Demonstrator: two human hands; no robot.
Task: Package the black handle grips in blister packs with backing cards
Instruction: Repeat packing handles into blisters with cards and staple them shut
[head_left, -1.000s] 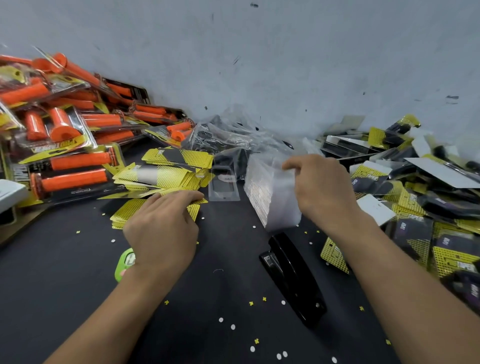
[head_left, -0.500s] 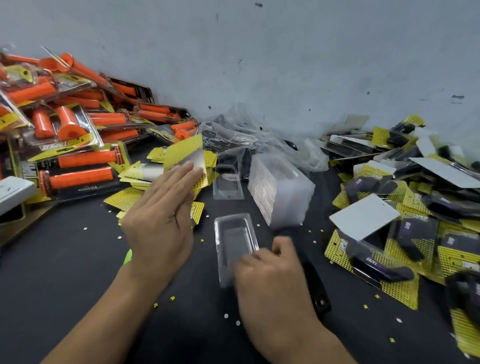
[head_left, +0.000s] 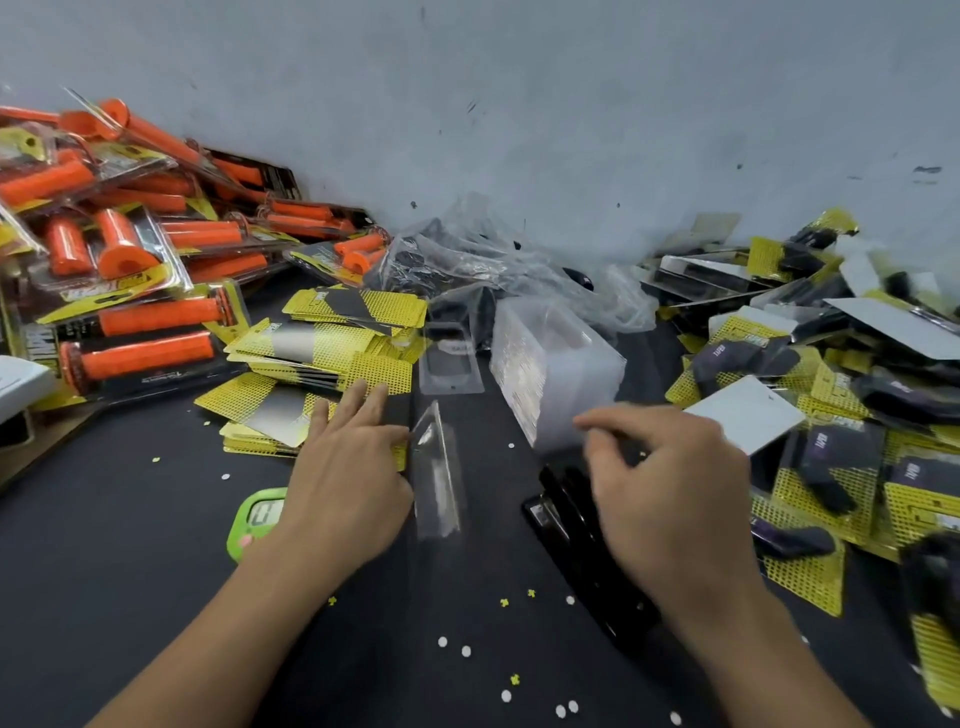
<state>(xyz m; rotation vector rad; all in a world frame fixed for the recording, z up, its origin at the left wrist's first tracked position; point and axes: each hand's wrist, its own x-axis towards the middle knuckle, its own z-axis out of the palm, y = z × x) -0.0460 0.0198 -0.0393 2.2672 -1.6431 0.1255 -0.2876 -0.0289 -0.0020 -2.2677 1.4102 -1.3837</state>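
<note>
Left hand lies flat on yellow paper backing cards, clear plastic blister shell tilted beside it; right hand hangs loosely curled, empty.

Two hands, one stapler, one timer

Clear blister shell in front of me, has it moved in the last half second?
Yes. The clear blister shell has shifted left, away from the black stapler toward the left hand, and tipped up on edge.
</note>
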